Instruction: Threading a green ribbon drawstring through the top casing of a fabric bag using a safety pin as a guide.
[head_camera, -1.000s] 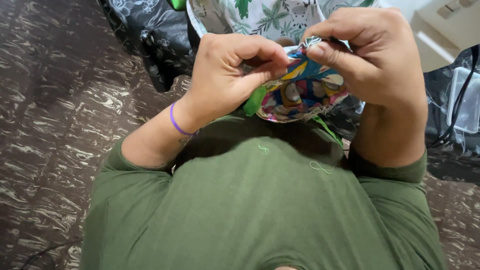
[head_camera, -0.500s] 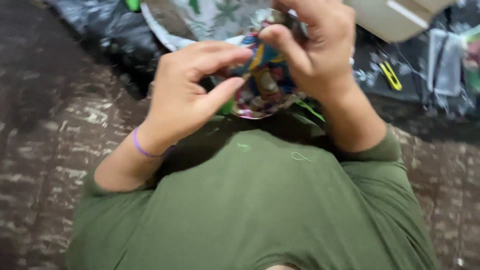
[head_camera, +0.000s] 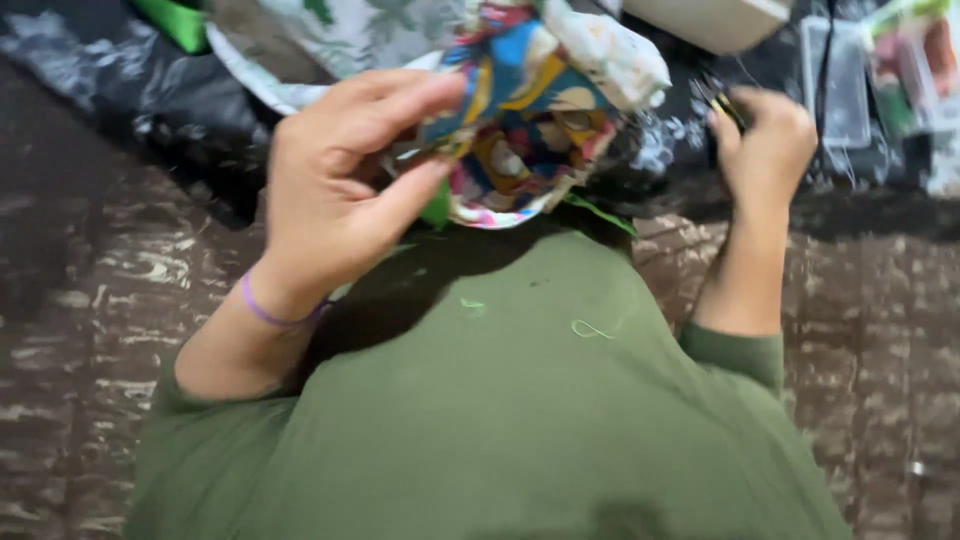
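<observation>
Fabric, a bunched piece of soft cotton-like cloth printed in blue, yellow, pink and white (head_camera: 530, 120), hangs pinched between the thumb and forefinger of the left hand (head_camera: 335, 190). Those fingers (head_camera: 400, 95) are closed narrowly on its left edge, and the rest of the bundle sags to the right of them, above the person's green shirt (head_camera: 520, 400). By my reading it is light and limp, likely to fold or slip wherever it is unsupported, so a hold at a seam or a thick folded edge would serve better than the loose middle. The right hand (head_camera: 765, 140) is well apart from the cloth, its fingers curled around a small dark tool with a yellow part (head_camera: 725, 105); blur hides what kind of tool it is. A thin purple band (head_camera: 265, 310) circles the left wrist. Beyond the fingers lie patterned leaf-print cloth (head_camera: 340, 35) and black plastic (head_camera: 130, 90) on the brown mottled floor (head_camera: 100, 270).
</observation>
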